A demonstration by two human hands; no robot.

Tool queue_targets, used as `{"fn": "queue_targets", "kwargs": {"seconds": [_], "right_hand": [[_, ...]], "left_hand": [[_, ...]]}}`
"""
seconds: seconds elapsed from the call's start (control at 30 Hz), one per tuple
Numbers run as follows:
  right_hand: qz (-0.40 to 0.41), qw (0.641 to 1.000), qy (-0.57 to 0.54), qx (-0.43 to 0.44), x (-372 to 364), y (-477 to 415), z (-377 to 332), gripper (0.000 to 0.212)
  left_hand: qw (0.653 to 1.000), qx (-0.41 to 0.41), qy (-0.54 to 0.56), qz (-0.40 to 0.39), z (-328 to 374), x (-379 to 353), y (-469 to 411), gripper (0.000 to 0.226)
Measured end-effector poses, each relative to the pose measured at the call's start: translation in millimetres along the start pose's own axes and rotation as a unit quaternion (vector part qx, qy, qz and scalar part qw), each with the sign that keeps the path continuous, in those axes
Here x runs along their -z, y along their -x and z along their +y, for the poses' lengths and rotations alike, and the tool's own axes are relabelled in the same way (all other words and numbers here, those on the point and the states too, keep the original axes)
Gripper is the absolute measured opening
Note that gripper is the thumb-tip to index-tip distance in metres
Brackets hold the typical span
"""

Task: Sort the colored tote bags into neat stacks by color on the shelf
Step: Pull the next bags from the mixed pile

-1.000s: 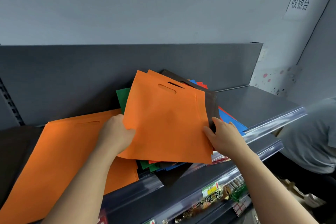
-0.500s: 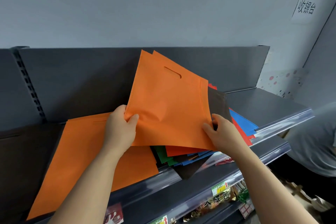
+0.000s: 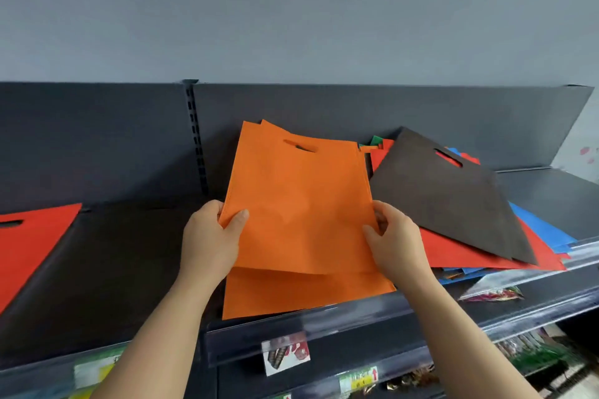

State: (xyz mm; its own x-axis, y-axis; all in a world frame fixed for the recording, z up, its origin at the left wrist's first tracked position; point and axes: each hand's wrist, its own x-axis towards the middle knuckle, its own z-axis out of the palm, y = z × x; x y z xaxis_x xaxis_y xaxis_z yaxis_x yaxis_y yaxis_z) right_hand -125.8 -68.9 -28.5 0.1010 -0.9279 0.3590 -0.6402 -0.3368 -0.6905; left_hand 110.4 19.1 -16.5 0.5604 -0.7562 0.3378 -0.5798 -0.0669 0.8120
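**Orange tote held over the orange stack, handle end to 12 o'clock**

Item held: one orange tote bag (image 3: 301,204), at the centre of view, above the shelf (image 3: 557,191). Its long axis runs 6 to 12 o'clock. The handle slot faces 12 o'clock and the closed bottom edge faces 6. The face is tilted up toward the viewer.

Left hand (image 3: 209,243): pinches the bag's left edge, with the thumb (image 3: 238,220) flat on the front and the fingers hidden behind.

Right hand (image 3: 397,243): fingers are curled onto the right edge, pinching it.

Beneath the held bag, a second orange bag (image 3: 291,295) lies flat, its bottom edge at the shelf's front lip.

At 3 o'clock is a mixed pile. A dark brown bag (image 3: 453,201) lies on top, over a red bag (image 3: 453,253) and a blue bag (image 3: 544,230). A green corner (image 3: 377,140) shows at the back of the pile.

At 9 o'clock lies another red bag (image 3: 29,243).

Change from half a second ago: the held bag was over the mixed pile, with its handle end nearer 1 o'clock. It now sits left of the pile, squarer to the orange bag below. The brown bag is now fully uncovered. Both grips are unchanged.
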Motion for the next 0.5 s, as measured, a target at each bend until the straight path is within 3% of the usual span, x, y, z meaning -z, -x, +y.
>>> {"fn": "queue_targets", "kwargs": {"seconds": [0.27, 0.5], "right_hand": [[-0.051, 0.998, 0.039, 0.008, -49.5, 19.7, -19.1, 0.042], [-0.067, 0.993, 0.089, -0.043, -56.7, 25.2, -11.5, 0.044]], "left_hand": [[0.995, 0.023, -0.088, 0.03, -40.3, 33.7, 10.8, 0.033], [0.992, 0.04, -0.117, -0.032, -59.1, 25.3, 16.6, 0.02]]}}
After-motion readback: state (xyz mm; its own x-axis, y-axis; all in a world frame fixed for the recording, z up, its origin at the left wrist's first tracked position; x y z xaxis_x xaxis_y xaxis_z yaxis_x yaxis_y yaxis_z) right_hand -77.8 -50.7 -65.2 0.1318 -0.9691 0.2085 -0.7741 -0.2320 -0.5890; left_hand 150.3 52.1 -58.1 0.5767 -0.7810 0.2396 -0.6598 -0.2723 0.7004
